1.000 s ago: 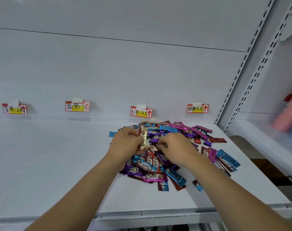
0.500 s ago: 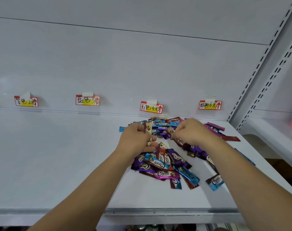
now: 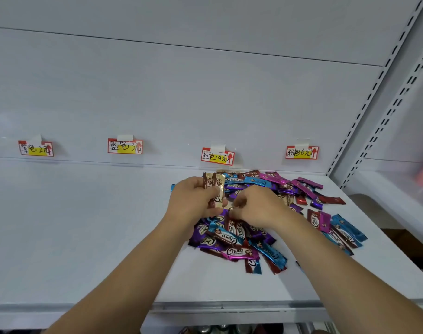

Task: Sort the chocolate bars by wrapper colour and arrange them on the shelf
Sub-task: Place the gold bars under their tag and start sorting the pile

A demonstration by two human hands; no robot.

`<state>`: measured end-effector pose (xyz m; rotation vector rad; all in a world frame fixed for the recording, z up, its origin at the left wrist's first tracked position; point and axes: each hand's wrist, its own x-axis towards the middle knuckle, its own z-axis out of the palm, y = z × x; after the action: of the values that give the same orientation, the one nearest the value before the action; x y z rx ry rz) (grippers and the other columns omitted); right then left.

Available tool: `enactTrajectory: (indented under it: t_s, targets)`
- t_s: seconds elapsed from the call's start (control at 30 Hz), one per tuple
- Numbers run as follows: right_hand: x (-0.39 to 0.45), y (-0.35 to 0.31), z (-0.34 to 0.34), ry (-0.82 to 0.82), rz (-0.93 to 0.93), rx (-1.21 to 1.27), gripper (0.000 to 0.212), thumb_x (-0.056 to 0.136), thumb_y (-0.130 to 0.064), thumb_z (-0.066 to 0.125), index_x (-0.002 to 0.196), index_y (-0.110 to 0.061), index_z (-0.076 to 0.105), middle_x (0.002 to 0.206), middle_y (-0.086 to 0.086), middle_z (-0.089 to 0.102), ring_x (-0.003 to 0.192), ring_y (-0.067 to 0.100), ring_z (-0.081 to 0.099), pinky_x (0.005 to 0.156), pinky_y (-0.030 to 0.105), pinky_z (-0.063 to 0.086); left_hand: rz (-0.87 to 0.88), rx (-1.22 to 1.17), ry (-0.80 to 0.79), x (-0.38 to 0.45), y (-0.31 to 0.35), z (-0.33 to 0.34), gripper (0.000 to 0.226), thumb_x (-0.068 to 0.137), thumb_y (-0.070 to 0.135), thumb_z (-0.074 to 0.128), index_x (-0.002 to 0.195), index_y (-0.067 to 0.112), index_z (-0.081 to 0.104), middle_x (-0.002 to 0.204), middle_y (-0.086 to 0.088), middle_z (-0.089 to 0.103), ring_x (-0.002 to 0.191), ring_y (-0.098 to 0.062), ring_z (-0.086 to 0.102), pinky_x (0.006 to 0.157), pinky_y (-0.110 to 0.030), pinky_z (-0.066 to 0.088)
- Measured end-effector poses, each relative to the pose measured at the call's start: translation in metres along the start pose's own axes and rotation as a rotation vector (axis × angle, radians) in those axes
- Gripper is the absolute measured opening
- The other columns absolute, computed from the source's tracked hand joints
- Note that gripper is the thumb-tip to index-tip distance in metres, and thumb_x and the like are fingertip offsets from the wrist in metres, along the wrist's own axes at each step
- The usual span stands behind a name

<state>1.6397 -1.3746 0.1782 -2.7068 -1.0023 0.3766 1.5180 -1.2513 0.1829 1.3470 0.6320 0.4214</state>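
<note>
Chocolate bars in blue, purple, pink and red wrappers lie in a loose heap on the right part of the white shelf, below the red and pink price labels. The left hand grips a few gold bars upright above the heap. The right hand has its fingers curled down into the pile, pinching at a bar there, though which one is hidden.

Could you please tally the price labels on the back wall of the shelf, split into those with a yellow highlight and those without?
Yellow-highlighted price labels: 3
Plain price label without yellow: 1
Total: 4
</note>
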Motion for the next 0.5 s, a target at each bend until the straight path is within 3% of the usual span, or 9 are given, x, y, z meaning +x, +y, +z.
enactTrajectory:
  t_s: [0.13,0.2,0.3,0.4,0.5]
  targets:
    - [0.011,-0.01,-0.003,-0.081,0.051,0.026,0.03,0.088,-0.025,0.079,0.112,-0.008,0.077,0.118,0.016,0.073,0.108,0.033,0.07,0.097,0.05,0.058,-0.035,-0.014,0.014,0.0,0.0,-0.01,0.024,0.096,0.003,0.071,0.117,0.009,0.062,0.107,-0.016,0.075,0.079,-0.026,0.08,0.075,-0.044,0.066]
    - [0.013,-0.011,-0.005,-0.071,0.059,0.095,0.018,0.088,-0.021,0.078,0.104,-0.013,0.08,0.112,0.01,0.076,0.101,0.028,0.07,0.092,0.044,0.059,-0.046,-0.016,0.008,0.0,0.0,-0.012,0.027,0.097,0.002,0.069,0.121,0.01,0.06,0.107,-0.016,0.075,0.078,-0.026,0.08,0.072,-0.041,0.066]
    - [0.006,-0.004,-0.014,0.119,0.074,0.21,0.012,0.093,-0.028,0.072,0.092,-0.022,0.083,0.097,-0.002,0.077,0.089,0.016,0.069,0.077,0.03,0.054,-0.041,0.012,-0.025,0.0,0.0,-0.011,0.023,0.099,0.003,0.067,0.12,0.01,0.06,0.103,-0.014,0.076,0.078,-0.024,0.08,0.069,-0.037,0.066]
    - [-0.009,0.006,-0.026,0.327,0.084,0.521,0.017,0.095,-0.03,0.072,0.082,-0.023,0.08,0.079,-0.004,0.077,0.08,0.018,0.072,0.076,0.035,0.058,-0.027,0.018,-0.034,0.004,-0.001,-0.004,0.016,0.1,0.005,0.066,0.115,0.009,0.064,0.099,-0.013,0.078,0.081,-0.024,0.08,0.074,-0.039,0.066]
    - [-0.027,0.008,-0.031,0.329,0.034,0.81,0.011,0.097,-0.027,0.072,0.09,-0.023,0.079,0.08,-0.003,0.078,0.079,0.016,0.075,0.07,0.031,0.059,-0.03,-0.016,-0.108,0.005,-0.001,0.011,0.016,0.099,0.014,0.071,0.113,0.006,0.069,0.101,-0.014,0.079,0.084,-0.026,0.079,0.073,-0.038,0.065]
